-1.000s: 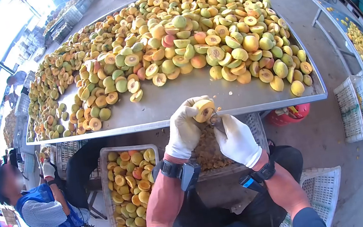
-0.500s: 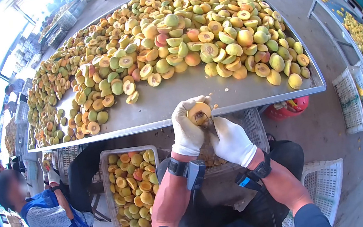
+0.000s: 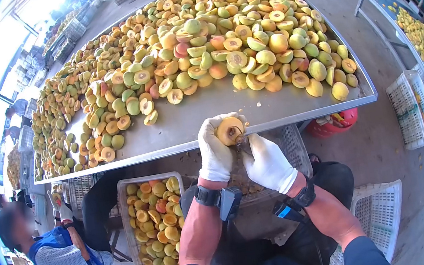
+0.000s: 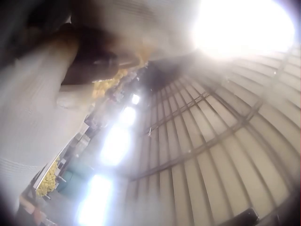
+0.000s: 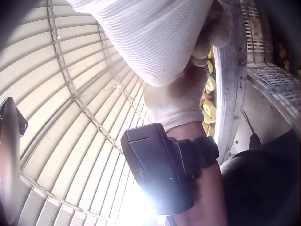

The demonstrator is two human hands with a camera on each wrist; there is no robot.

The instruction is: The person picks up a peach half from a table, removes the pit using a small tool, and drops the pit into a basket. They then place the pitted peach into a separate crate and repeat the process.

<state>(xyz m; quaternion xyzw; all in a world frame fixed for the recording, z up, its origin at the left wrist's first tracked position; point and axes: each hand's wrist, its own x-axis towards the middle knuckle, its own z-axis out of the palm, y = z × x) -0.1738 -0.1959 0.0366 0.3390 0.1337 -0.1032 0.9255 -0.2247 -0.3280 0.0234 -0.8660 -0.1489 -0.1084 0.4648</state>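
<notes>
A halved yellow fruit [image 3: 229, 131] is held in my gloved left hand [image 3: 214, 151], its cut face with a brown centre turned up toward the head camera. My gloved right hand [image 3: 270, 163] grips a small metal tool [image 3: 244, 144] whose tip touches the fruit's lower right edge. Both hands are in front of the metal table's near rim [image 3: 275, 122]. The left wrist view is blurred; white glove fabric [image 4: 33, 108] fills its left side. In the right wrist view, a white glove [image 5: 155, 42] covers the top and hides the fruit.
Halved fruit [image 3: 168, 52] is heaped on the metal table. Below its near edge stand a crate of fruit halves [image 3: 154, 222] and another crate [image 3: 294, 148] between the legs. A white crate [image 3: 375, 212] lies at lower right; a seated person [image 3: 60, 251] is at left.
The fruit half has shifted slightly left and its cut face has turned more toward the head camera. The tool stays against it. The head view has shifted a little.
</notes>
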